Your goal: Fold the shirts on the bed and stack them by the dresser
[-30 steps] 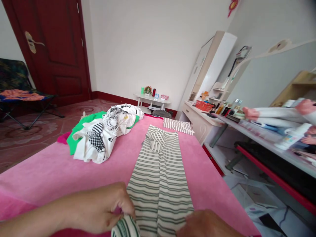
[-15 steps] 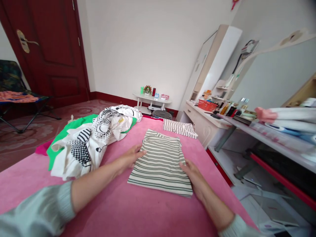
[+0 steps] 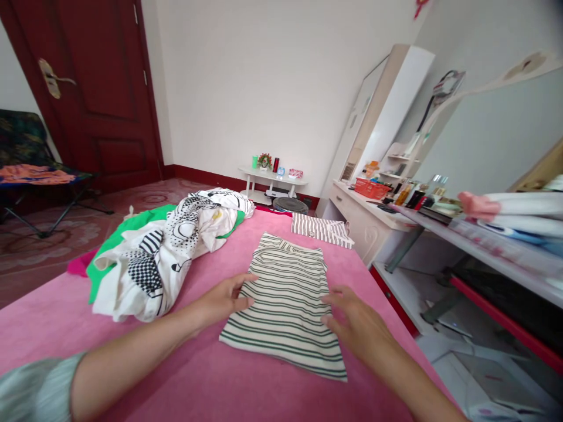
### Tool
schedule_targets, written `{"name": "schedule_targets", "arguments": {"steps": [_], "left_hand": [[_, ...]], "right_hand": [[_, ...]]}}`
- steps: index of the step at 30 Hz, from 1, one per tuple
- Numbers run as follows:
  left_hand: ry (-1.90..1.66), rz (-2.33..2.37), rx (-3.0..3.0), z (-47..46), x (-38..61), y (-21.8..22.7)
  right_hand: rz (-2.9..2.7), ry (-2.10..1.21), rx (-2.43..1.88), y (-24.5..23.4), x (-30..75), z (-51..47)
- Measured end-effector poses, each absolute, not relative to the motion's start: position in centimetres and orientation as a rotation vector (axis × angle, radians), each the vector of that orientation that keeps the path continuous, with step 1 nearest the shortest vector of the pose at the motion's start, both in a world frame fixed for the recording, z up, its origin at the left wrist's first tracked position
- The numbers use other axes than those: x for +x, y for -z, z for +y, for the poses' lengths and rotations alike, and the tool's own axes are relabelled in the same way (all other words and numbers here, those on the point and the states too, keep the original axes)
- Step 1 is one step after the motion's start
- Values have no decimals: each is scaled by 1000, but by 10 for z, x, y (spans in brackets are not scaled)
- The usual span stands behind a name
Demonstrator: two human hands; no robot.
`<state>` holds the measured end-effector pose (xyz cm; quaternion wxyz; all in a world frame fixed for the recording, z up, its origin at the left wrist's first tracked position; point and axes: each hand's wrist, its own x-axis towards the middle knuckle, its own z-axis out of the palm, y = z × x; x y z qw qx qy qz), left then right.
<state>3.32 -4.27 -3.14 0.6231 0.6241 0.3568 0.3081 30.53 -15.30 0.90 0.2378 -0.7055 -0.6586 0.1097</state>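
Observation:
A white shirt with dark green stripes (image 3: pixel 285 299) lies folded into a flat panel on the pink bedspread, its neckline toward the far side. My left hand (image 3: pixel 226 300) is at the shirt's left edge, thumb and forefinger apart, fingertips at the cloth. On the opposite side, my right hand (image 3: pixel 354 319) has its fingers spread, with the tips at the right edge. Neither hand grips the fabric. Beyond the shirt lies a second striped garment (image 3: pixel 322 230), folded narrow.
A loose heap of white patterned and green clothes (image 3: pixel 176 252) lies on the left of the pink bedspread (image 3: pixel 189 375). A dresser (image 3: pixel 365 228) with bottles and a red basket (image 3: pixel 372 189) stands at right. A folding chair (image 3: pixel 44 176) is far left.
The shirt's near end now reaches closer to me, and its bottom edge slants more. Both hands have shifted slightly, with their fingers spread wider at the sides. The view has turned a little left.

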Motion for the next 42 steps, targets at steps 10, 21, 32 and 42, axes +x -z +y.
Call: {"name": "schedule_targets", "arguments": {"steps": [10,21,32,42], "left_hand": [[-991,1111,1639,58,83,59],[-557,844,2055,128,97,20],[-23,624,2956,128,109,-25],[37,1372,1893,115,103,-23]], "right_hand": [[-1981,-59,-1525,45,210,-65],[-1921,-179,-1504,49,220,-66],[-1931,-198,-1492,51,221,-64],[-1942,-178,-1472,50,222,-66]]}}
